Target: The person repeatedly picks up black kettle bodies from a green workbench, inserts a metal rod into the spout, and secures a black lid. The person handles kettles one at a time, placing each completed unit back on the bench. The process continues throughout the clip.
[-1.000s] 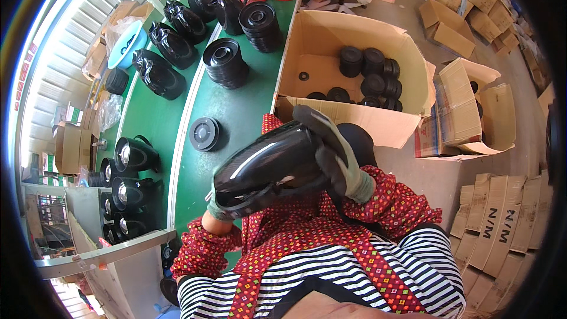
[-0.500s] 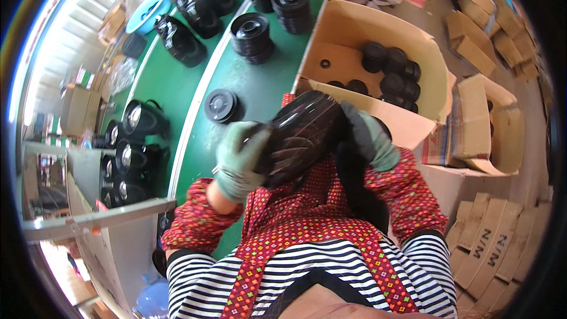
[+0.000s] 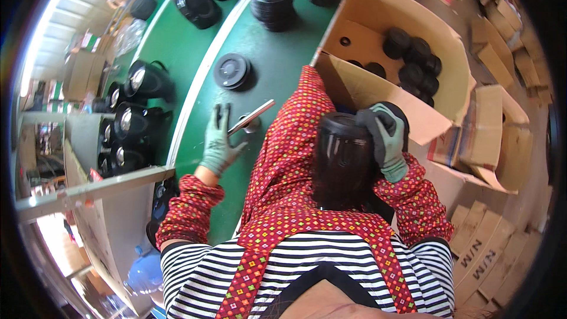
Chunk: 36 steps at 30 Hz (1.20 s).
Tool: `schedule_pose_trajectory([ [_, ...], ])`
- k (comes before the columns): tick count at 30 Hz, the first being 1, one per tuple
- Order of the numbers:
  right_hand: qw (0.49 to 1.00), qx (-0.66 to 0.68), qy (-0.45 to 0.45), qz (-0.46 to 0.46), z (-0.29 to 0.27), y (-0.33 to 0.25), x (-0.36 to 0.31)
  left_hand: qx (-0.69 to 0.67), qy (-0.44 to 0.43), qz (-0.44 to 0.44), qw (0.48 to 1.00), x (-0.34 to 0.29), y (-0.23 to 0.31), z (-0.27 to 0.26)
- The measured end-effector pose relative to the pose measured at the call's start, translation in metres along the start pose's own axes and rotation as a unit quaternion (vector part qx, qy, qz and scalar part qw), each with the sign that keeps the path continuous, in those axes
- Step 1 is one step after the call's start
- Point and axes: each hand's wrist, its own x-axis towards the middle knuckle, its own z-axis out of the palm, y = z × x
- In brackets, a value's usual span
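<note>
A glossy black jug body (image 3: pixel 342 162) stands nearly upright against my lap, over the red patterned apron. My right hand (image 3: pixel 387 142), in a green glove with dark fingertips, is closed on its right side by the dark rim. My left hand (image 3: pixel 218 142), gloved likewise, reaches over the green table with its fingers apart. Close beside its thumb and index finger is a slanted metal rod (image 3: pixel 254 116); whether they touch is unclear. Beneath the rod is a small silvery round piece (image 3: pixel 253 125). A round black lid (image 3: pixel 231 71) lies farther up the table.
Stacks of black lids (image 3: pixel 273 6) and several black jugs (image 3: pixel 194 1) stand at the far end. More jugs (image 3: pixel 142 80) lie on the left, behind a metal rail (image 3: pixel 106 184). An open carton (image 3: pixel 378 91) with black round parts is on the right, beside smaller cartons (image 3: pixel 481 136).
My left hand has let go of the jug body and moved left to the table by the rod. The jug body has swung from tilted to nearly upright on my lap, still in my right hand.
</note>
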Motion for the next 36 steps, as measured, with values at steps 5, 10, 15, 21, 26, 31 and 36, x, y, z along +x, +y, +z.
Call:
schedule_pose_trajectory([
  [5, 0.986, 0.056, -0.108, 0.112, 0.003, -0.043, 0.012, -0.165, -0.112, -0.025, 0.979, 0.005, -0.050, 0.014],
  [10, 0.957, -0.079, -0.271, -0.064, -0.026, -0.076, 0.066, -0.279, -0.085, -0.052, 0.955, 0.048, 0.053, -0.064],
  [15, 0.893, -0.217, -0.247, -0.308, 0.021, -0.118, 0.143, -0.187, -0.077, 0.110, 0.973, 0.098, 0.150, -0.130],
  [21, 0.923, -0.067, -0.311, -0.217, 0.024, -0.002, 0.149, -0.352, -0.198, 0.247, 0.881, 0.147, 0.188, -0.159],
  [26, 0.922, 0.185, -0.304, -0.151, 0.034, 0.032, 0.123, -0.379, -0.188, 0.451, 0.786, 0.177, 0.225, -0.090],
  [31, 0.876, 0.239, -0.406, -0.107, 0.027, 0.029, 0.136, -0.264, -0.150, 0.367, 0.879, 0.141, 0.302, -0.064],
  [36, 0.838, 0.320, -0.436, -0.069, 0.049, 0.027, 0.130, -0.098, -0.163, 0.305, 0.933, 0.131, 0.326, -0.050],
])
